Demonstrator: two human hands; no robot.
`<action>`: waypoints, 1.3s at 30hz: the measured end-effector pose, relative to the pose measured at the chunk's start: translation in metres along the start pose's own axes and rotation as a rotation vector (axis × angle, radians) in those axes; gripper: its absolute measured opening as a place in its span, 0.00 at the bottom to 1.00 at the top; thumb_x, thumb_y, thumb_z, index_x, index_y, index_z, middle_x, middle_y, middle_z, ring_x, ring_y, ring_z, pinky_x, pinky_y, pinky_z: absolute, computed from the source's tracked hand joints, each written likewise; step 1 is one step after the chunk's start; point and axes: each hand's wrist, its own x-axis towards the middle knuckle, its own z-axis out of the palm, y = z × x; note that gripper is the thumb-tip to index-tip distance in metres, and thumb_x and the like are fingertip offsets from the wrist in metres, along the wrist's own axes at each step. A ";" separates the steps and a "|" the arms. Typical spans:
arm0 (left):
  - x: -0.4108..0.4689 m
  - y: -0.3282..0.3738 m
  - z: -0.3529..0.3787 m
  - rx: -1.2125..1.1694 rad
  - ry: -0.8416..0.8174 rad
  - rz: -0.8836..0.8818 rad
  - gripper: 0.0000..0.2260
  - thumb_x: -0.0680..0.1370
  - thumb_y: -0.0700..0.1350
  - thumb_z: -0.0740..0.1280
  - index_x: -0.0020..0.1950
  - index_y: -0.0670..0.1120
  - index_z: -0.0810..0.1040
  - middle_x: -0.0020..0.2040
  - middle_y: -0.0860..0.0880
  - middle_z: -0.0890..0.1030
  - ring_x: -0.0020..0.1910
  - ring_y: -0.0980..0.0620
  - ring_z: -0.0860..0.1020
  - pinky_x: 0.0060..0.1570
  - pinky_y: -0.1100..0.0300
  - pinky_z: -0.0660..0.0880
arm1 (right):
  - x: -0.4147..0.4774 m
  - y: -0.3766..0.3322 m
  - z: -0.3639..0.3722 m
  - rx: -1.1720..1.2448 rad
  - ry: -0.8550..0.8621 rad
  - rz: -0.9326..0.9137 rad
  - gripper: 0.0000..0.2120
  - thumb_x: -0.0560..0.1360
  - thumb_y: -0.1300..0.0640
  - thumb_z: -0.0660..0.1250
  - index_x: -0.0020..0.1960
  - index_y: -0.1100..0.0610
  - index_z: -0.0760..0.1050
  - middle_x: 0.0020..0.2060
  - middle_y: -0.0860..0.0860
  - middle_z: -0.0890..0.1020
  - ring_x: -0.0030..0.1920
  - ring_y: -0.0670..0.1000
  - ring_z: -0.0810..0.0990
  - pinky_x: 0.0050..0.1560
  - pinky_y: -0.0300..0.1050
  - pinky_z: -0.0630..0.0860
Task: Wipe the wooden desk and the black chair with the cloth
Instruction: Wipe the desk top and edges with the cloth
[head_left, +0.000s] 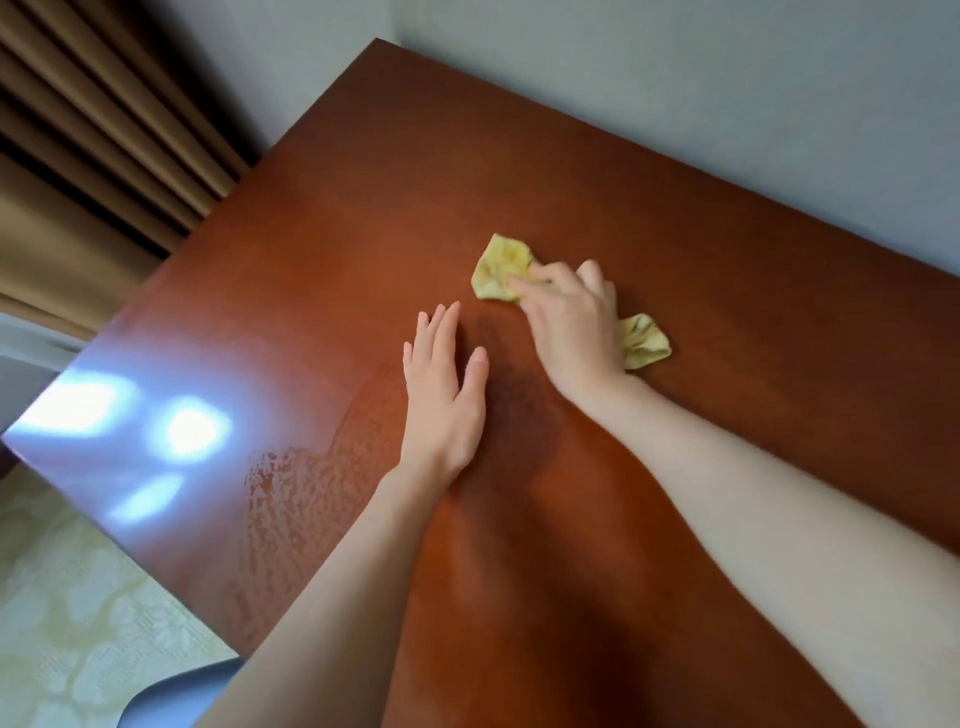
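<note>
A reddish-brown wooden desk (675, 249) fills most of the head view, tilted in the frame. My right hand (571, 322) grips a crumpled yellow cloth (501, 267) and holds it down on the desk near the middle; the cloth sticks out in front of my fingers and behind my wrist. My left hand (447, 384) lies flat on the desk just left of it, fingers straight, holding nothing. Damp streaks show on the desk's left part. A dark rounded edge at the bottom left (171, 691) may be the chair; I cannot tell for sure.
A grey wall (727, 104) runs along the desk's far side. Brown curtains (93, 156) hang at the upper left. Pale patterned floor (67, 597) lies below the desk's left edge. Bright window light reflects on the desk's left corner.
</note>
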 end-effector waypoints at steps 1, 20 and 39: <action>-0.004 -0.001 -0.006 -0.024 -0.005 -0.001 0.21 0.83 0.46 0.54 0.76 0.50 0.59 0.77 0.53 0.57 0.75 0.61 0.47 0.71 0.67 0.41 | -0.011 -0.010 0.001 0.011 -0.006 -0.023 0.15 0.79 0.58 0.60 0.63 0.49 0.77 0.58 0.50 0.79 0.50 0.58 0.72 0.48 0.50 0.68; -0.196 -0.016 -0.062 0.161 -0.148 -0.025 0.23 0.81 0.36 0.56 0.76 0.45 0.59 0.78 0.47 0.53 0.77 0.48 0.48 0.75 0.52 0.47 | -0.207 -0.079 -0.043 0.192 -0.244 -0.159 0.16 0.74 0.63 0.68 0.60 0.52 0.79 0.53 0.53 0.80 0.47 0.59 0.73 0.50 0.55 0.74; -0.273 0.093 0.007 0.099 -0.338 -0.084 0.24 0.80 0.48 0.61 0.76 0.47 0.60 0.74 0.48 0.64 0.73 0.49 0.62 0.70 0.55 0.61 | -0.330 0.016 -0.160 0.503 -0.125 0.347 0.12 0.73 0.61 0.70 0.56 0.53 0.81 0.51 0.45 0.80 0.52 0.47 0.75 0.55 0.40 0.71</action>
